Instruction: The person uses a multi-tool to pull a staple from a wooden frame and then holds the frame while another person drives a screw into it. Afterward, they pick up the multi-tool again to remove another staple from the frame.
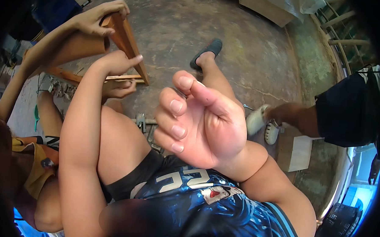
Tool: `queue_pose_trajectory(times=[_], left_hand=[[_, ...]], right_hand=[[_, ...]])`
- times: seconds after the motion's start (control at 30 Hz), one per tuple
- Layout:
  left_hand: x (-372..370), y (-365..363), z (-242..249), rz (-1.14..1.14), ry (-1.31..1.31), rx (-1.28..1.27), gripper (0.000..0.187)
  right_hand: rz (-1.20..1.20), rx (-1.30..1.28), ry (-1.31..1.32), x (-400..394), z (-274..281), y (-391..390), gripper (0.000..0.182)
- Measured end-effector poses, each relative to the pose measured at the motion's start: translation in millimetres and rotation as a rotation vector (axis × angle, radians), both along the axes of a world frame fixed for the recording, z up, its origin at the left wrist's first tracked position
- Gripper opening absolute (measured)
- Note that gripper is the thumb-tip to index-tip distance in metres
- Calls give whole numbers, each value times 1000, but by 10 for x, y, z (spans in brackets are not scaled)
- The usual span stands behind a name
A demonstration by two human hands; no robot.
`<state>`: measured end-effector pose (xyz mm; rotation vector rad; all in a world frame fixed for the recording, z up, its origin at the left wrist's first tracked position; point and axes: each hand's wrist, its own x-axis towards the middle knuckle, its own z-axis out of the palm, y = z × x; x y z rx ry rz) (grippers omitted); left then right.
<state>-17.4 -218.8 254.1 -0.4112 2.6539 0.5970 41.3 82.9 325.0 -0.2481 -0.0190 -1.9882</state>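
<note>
My right hand (202, 123) is raised close to the camera, palm facing me. Its thumb and index finger are pinched together, and whatever lies between them is too small to make out; the other fingers are curled. My left hand (116, 63) reaches to a brown wooden frame (128, 35), its thumb stretched out against one leg. The other fingers of that hand are hidden. Another person at the left grips the frame's top corner with one hand (96, 21). A second hand (119, 89), apparently theirs, is at the frame's lower rail (124, 78).
A hammer (142, 122) lies on the concrete floor (172, 37) beside my thigh. Someone in white shoes (258, 119) stands at the right, near a small wrench (248, 107) and a cardboard piece (295, 152). A cardboard box (267, 7) is at the back, a black basket (338, 222) lower right.
</note>
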Motion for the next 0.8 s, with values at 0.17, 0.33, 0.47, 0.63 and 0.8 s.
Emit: queue_pose_trajectory(times=[0.17,0.33,0.47,0.63,0.8], left_hand=[[162,722,540,-192,550,564,52],[548,1201,902,-391,686,1280,48],[652,1240,1039,-326,551,1248,32],[672,1301,1072,-245,547,1287,26],[690,1364,1081,-195,570,1307,24]], right_hand=[[36,-12,7,70,130,-8,37],[74,3,-56,141,111,-66,44],[104,7,-87,155,96,-50,41],[148,-51,-65,107,112,-26,42],[176,-91,-63,101,95,-25,45]])
